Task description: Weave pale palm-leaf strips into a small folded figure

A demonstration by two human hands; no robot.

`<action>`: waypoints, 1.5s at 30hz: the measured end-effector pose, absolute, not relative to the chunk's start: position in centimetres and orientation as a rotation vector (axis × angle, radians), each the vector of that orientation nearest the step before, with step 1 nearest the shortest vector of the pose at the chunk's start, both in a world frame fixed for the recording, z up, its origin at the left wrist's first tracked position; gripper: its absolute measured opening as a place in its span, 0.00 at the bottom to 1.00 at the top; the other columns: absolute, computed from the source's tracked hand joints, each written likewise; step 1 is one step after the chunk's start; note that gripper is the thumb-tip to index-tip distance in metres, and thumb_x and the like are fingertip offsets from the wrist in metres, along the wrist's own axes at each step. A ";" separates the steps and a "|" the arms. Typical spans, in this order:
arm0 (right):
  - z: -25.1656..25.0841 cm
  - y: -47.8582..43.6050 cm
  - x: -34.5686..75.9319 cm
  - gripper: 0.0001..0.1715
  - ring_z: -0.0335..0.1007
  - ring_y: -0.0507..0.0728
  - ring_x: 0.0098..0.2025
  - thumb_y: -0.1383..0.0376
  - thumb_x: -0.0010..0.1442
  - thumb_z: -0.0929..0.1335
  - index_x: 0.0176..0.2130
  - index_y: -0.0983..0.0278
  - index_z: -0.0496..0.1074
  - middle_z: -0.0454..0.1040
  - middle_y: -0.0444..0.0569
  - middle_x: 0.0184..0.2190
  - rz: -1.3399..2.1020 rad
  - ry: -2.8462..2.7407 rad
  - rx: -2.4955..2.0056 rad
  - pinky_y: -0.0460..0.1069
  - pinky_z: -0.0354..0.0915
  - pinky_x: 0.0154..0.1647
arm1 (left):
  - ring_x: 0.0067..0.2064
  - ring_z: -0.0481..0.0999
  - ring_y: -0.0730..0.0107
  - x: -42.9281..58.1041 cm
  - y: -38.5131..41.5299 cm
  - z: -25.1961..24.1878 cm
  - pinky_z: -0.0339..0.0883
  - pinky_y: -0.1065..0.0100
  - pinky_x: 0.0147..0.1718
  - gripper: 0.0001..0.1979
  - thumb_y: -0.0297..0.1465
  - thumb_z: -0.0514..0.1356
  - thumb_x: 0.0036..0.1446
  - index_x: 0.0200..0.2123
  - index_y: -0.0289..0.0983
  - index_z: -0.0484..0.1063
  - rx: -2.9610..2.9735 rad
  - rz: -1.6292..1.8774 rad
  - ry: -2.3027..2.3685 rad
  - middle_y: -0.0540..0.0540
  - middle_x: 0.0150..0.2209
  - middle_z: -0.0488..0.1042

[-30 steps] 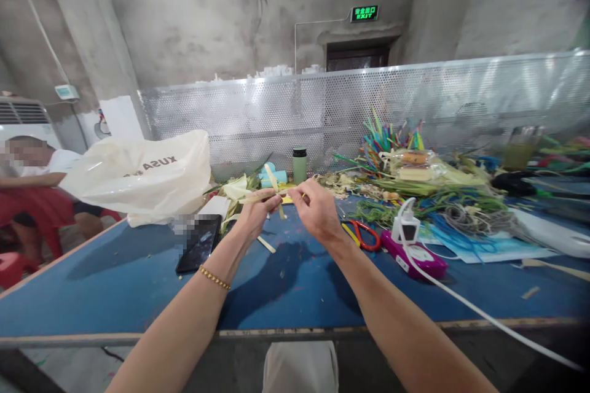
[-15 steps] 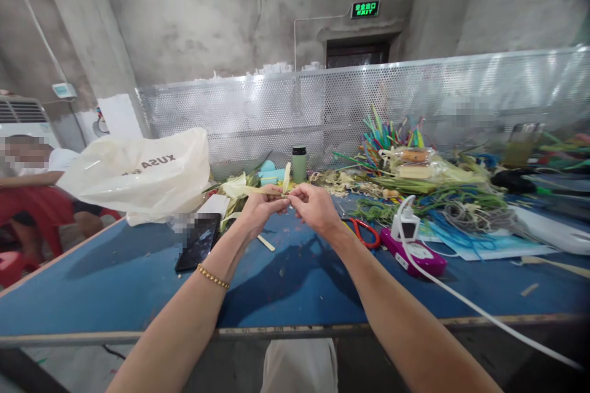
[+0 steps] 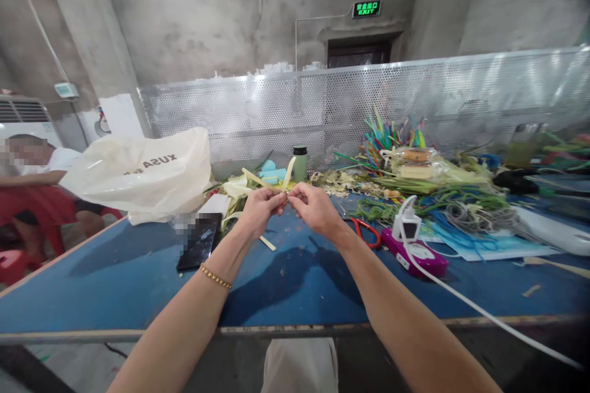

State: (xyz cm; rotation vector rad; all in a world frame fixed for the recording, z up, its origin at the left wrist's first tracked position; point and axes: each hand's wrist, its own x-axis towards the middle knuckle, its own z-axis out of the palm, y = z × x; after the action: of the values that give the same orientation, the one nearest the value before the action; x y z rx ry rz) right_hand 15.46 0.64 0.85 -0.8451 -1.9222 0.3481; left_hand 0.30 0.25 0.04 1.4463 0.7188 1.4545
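Observation:
My left hand point(image 3: 259, 212) and my right hand point(image 3: 314, 206) meet above the blue table point(image 3: 295, 295), fingertips pinched close together. Between them is a pale yellow-green leaf strip point(image 3: 289, 173), one end of which stands up over the fingers. Another pale strip end point(image 3: 252, 177) slants up to the left from behind my left hand. The exact spot where the fingertips grip is too small to make out. Below my left hand, a short loose strip point(image 3: 268, 244) lies on the table.
Left of my hands are a dark tablet point(image 3: 200, 242) and a big white plastic bag point(image 3: 138, 172). A green bottle point(image 3: 300, 164) stands behind. To the right lie red-handled scissors point(image 3: 369, 233), a purple power strip point(image 3: 417, 255) with a white cable, and heaped coloured strands point(image 3: 461, 209). A person point(image 3: 41, 166) sits far left.
The strip by my left hand has swung from lying nearly flat to slanting upward. The upright strip leans more to the right. Both hands stay pinched at nearly the same place.

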 end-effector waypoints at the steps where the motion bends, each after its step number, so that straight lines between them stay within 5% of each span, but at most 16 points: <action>1: 0.9 0.7 15.5 0.05 0.67 0.51 0.26 0.67 0.58 0.64 0.30 0.65 0.69 0.73 0.46 0.25 0.326 -1.932 -0.836 0.45 0.61 0.29 | 0.21 0.63 0.79 0.3 0.2 0.1 0.54 0.72 0.22 0.12 0.33 0.67 0.44 0.22 0.31 0.71 1.420 1.452 0.712 0.48 0.20 0.69; 16: 1.4 0.7 16.2 0.05 0.63 0.50 0.26 0.68 0.58 0.64 0.30 0.64 0.68 0.70 0.43 0.22 0.199 -2.062 -0.791 0.45 0.57 0.31 | 0.19 0.63 0.79 0.2 0.2 0.3 0.52 0.72 0.20 0.12 0.32 0.69 0.42 0.20 0.30 0.71 1.327 1.378 0.709 0.48 0.18 0.67; 22: 1.1 1.1 16.2 0.05 0.65 0.50 0.22 0.69 0.57 0.64 0.29 0.65 0.69 0.71 0.43 0.20 0.301 -2.084 -0.853 0.45 0.59 0.28 | 0.23 0.69 0.76 -0.4 0.6 0.1 0.61 0.70 0.26 0.10 0.30 0.69 0.42 0.24 0.29 0.74 1.362 1.304 0.739 0.45 0.24 0.72; 29: 1.4 1.9 16.5 0.12 0.70 0.53 0.29 0.60 0.55 0.68 0.28 0.67 0.73 0.76 0.50 0.28 0.333 -1.806 -0.944 0.47 0.62 0.31 | 0.25 0.71 0.73 -0.2 0.3 0.0 0.63 0.68 0.29 0.10 0.32 0.68 0.44 0.26 0.31 0.73 1.569 1.326 0.770 0.46 0.23 0.73; 36: 1.0 1.5 15.6 0.16 0.58 0.48 0.17 0.55 0.49 0.70 0.26 0.66 0.68 0.65 0.41 0.15 0.804 -1.626 -0.812 0.44 0.55 0.17 | 0.24 0.68 0.75 0.5 -0.6 0.4 0.60 0.70 0.27 0.11 0.34 0.66 0.47 0.27 0.31 0.73 1.583 1.304 0.751 0.49 0.21 0.71; 45: 0.0 2.7 15.3 0.13 0.61 0.49 0.16 0.59 0.53 0.67 0.25 0.65 0.65 0.67 0.42 0.18 0.600 -1.644 -0.880 0.44 0.57 0.17 | 0.21 0.67 0.75 1.1 0.2 -0.5 0.57 0.70 0.24 0.12 0.34 0.67 0.45 0.27 0.30 0.74 1.508 1.385 0.737 0.48 0.20 0.70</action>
State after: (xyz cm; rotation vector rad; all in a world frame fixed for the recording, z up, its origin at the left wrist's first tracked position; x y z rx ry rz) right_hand 15.26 2.70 -0.03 -0.8798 -1.6437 0.6000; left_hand 1.14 0.21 -0.53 1.5084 0.7369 1.3854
